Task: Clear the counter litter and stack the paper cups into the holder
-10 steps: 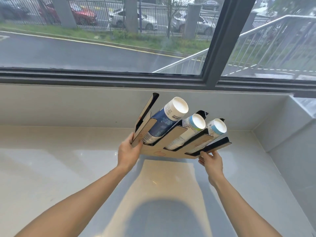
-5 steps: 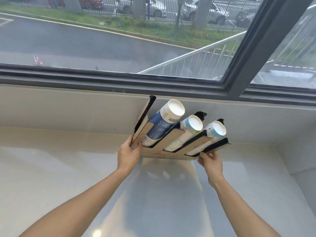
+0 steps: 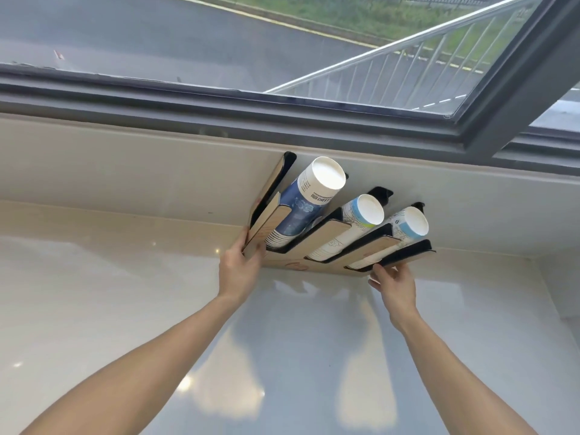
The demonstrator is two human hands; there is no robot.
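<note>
A tan and black cup holder (image 3: 326, 234) with slanted slots stands at the back of the pale counter (image 3: 282, 356), its top leaning toward the low wall under the window. Three stacks of paper cups lie in it: a large blue stack (image 3: 301, 208), a middle white stack with a blue rim band (image 3: 354, 222) and a smaller stack (image 3: 400, 232) on the right. My left hand (image 3: 240, 265) grips the holder's left front corner. My right hand (image 3: 394, 285) holds its right front corner. The leftmost slot is empty.
A beige low wall (image 3: 141, 171) runs behind the holder, with a dark window frame (image 3: 282, 111) above. A side wall (image 3: 561, 284) closes the counter at the right. The glossy counter reflects ceiling lights.
Both hands have kept their grip and pushed the holder back toward the low wall. The view has tilted down and come closer.
</note>
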